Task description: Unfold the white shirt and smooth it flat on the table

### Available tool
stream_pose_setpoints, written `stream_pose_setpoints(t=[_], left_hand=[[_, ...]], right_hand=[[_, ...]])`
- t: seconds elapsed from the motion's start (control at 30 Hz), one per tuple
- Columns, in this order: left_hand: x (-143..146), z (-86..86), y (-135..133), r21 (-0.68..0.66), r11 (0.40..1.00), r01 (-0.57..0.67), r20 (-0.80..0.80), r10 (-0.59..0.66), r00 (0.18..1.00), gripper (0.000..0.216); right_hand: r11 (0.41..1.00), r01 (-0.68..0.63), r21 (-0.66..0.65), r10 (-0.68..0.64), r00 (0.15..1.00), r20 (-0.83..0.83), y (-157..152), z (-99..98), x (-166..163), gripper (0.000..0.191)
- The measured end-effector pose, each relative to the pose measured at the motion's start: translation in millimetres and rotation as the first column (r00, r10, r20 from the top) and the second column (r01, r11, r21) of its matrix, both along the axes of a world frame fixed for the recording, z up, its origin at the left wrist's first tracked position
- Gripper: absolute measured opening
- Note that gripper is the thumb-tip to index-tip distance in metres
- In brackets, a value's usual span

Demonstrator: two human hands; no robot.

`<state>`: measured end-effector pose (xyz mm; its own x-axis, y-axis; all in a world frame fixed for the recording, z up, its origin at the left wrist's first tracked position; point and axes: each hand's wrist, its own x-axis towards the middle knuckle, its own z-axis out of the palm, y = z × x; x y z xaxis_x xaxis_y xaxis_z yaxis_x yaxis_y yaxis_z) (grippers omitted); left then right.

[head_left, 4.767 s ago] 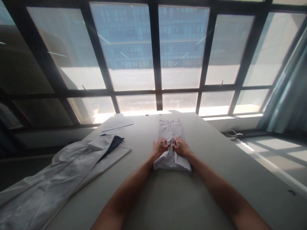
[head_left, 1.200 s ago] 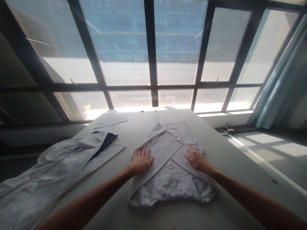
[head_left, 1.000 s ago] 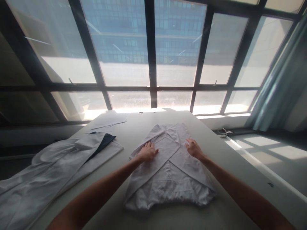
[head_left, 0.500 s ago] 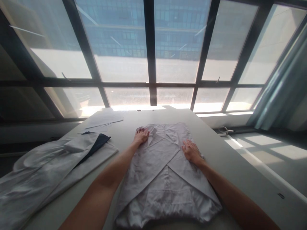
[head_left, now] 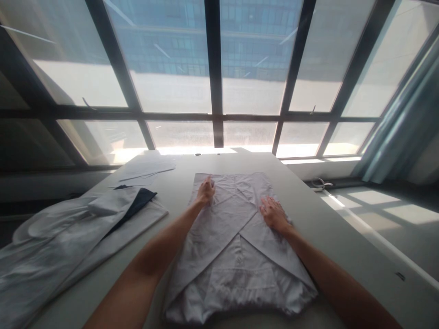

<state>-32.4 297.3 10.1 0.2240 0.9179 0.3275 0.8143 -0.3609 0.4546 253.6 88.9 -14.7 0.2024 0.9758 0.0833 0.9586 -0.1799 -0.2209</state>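
A whitish shirt [head_left: 236, 269] lies on the white table [head_left: 308, 237] in front of me, its sides and sleeves folded inward so they cross in the middle. My left hand [head_left: 206, 190] is closed on cloth near the shirt's far left corner, its fingertips partly hidden. Fingers spread, my right hand [head_left: 273, 213] rests flat on the right side of the folded cloth. The near end of the shirt looks rumpled.
Left of the shirt lies another whitish garment [head_left: 75, 237] with a dark blue part [head_left: 139, 205]. Sheets of paper [head_left: 147, 167] sit behind it. Beyond the table stand tall windows, with a curtain [head_left: 394, 132] and a coiled cable [head_left: 319, 183] at right.
My left hand has gone from lying flat to closed on the cloth, shifting slightly right, and the far left corner now looks straighter. My right hand stays in place.
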Motion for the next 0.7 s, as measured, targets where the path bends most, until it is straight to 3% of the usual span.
stream_pose_setpoints(t=[0.13, 0.2, 0.3, 0.37, 0.43, 0.57, 0.7], left_hand=[[-24, 11.3, -1, 0.028, 0.980, -0.198, 0.060, 0.196, 0.979, 0.071], [-28, 12.6, -11, 0.062, 0.974, -0.219, 0.027, 0.217, 0.976, 0.065], [-23, 4.8, -41, 0.045, 0.999, -0.008, -0.157, 0.015, 0.988, 0.050], [-20, -4.7, -65, -0.057, 0.985, 0.161, -0.275, -0.171, 0.946, 0.049], [-20, -13.1, -86, -0.128, 0.962, 0.240, -0.336, -0.270, 0.902, 0.053], [-24, -17.5, -103, -0.145, 0.952, 0.271, -0.373, -0.306, 0.876, 0.055], [-24, -14.3, -101, -0.137, 0.954, 0.267, -0.378, -0.299, 0.876, 0.055]], right_hand=[[1.000, 0.003, 0.000, -0.003, 1.000, 0.015, 2, -1.1, -1, 0.060], [1.000, 0.002, 0.002, -0.002, 1.000, 0.025, 3, -2.6, -1, 0.060], [1.000, 0.004, -0.003, -0.004, 0.999, 0.035, 4, -5.4, 1, 0.060], [1.000, 0.001, -0.009, 0.000, 0.999, 0.040, 3, -7.1, 2, 0.061], [1.000, -0.003, -0.025, 0.004, 0.999, 0.044, 3, -7.6, 3, 0.062], [0.998, -0.036, -0.050, 0.039, 0.998, 0.052, 20, -2.7, 1, 0.063], [0.987, -0.146, -0.061, 0.148, 0.989, 0.025, 63, 6.8, 3, 0.060]])
